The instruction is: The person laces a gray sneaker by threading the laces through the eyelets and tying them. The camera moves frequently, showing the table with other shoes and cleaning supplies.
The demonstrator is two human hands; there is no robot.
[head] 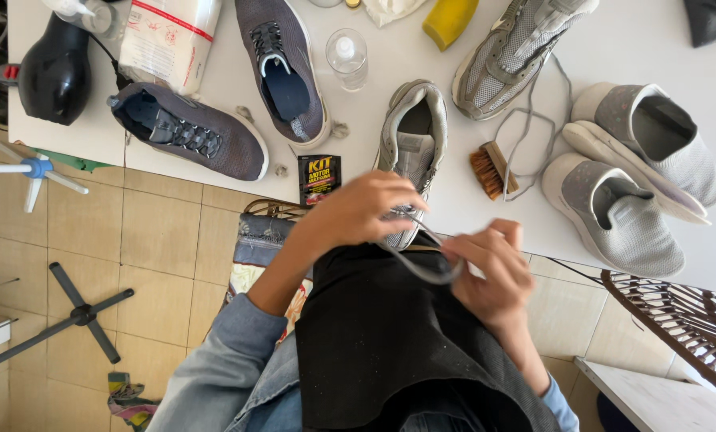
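Left hand [363,210] covers toe of grey shoe [412,136]. Grey lace [422,268] ends hidden inside both fists. At 12 o'clock, yellow object [449,19] cut by top edge; at 1 o'clock, dark item [711,18] cropped at corner.

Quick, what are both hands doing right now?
Left hand: closed, pinching the grey shoelace at the grey sneaker.
Right hand: closed, holding the same shoelace's loop.

Small black sachet [318,178] at table edge; white red-printed bag [170,36] upper left.
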